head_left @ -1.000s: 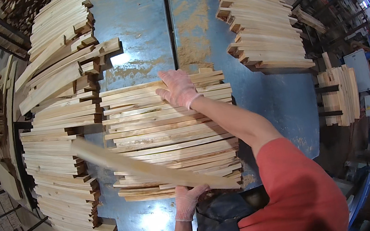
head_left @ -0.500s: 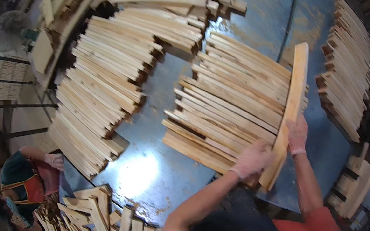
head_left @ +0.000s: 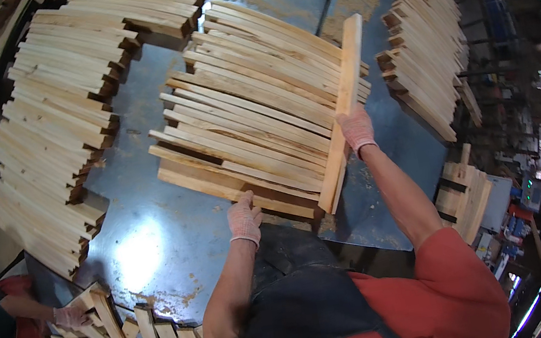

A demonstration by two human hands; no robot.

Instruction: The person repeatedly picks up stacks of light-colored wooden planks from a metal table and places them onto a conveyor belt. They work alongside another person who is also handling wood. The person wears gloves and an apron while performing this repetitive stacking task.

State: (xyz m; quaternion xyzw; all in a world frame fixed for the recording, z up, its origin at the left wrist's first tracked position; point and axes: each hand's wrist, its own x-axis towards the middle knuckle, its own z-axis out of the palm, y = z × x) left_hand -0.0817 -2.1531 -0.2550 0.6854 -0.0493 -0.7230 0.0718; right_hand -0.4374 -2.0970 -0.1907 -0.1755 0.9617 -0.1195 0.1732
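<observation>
Landmark: the row of slats (head_left: 258, 92) on the table (head_left: 153, 110). The board (head_left: 344, 88) lies crosswise at the right end of the row. The right hand (head_left: 357, 129) holds the board, fingers closed over it. The left hand (head_left: 245, 220) is at the near side of the row, touching the near slat (head_left: 198, 183); whether it pinches the slat cannot be told. Status, as judged: slats are laid side by side; their left ends are uneven, and the board is not in line with them. Other rows (head_left: 53, 112) lie left and right of the landmark.
</observation>
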